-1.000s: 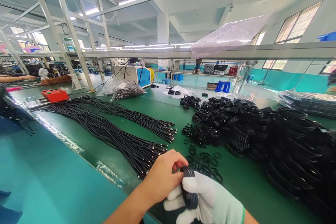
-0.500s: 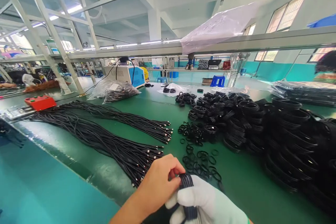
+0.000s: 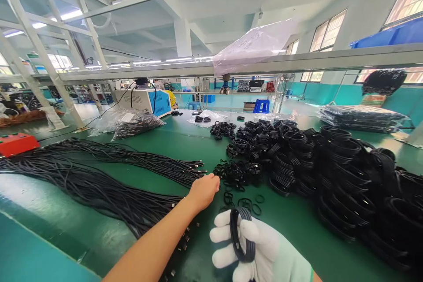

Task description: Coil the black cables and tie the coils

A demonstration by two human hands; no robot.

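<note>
My right hand point(image 3: 256, 240), in a white glove, is closed around a coiled black cable point(image 3: 243, 234), its thumb on the near side of the loop. My left hand point(image 3: 205, 191) is bare and stretched forward, at the left edge of a heap of small black rings point(image 3: 233, 174). Its fingers are curled together, and what they hold, if anything, is hidden. More loose black rings point(image 3: 244, 204) lie between the two hands. Left of my forearm, long straight black cables point(image 3: 99, 194) with metal plugs lie in two bundles, partly hidden by the arm.
Many coiled cables point(image 3: 297, 154) are heaped on the green table point(image 3: 291, 229) to the right. A red control box point(image 3: 18, 143) stands at the left. Farther back are a plastic bag of dark items point(image 3: 135, 123) and a white and blue machine point(image 3: 145, 100).
My left hand has left the coil and moved forward to the small rings. My right hand has turned the coil so its round opening shows. The view has swung slightly right.
</note>
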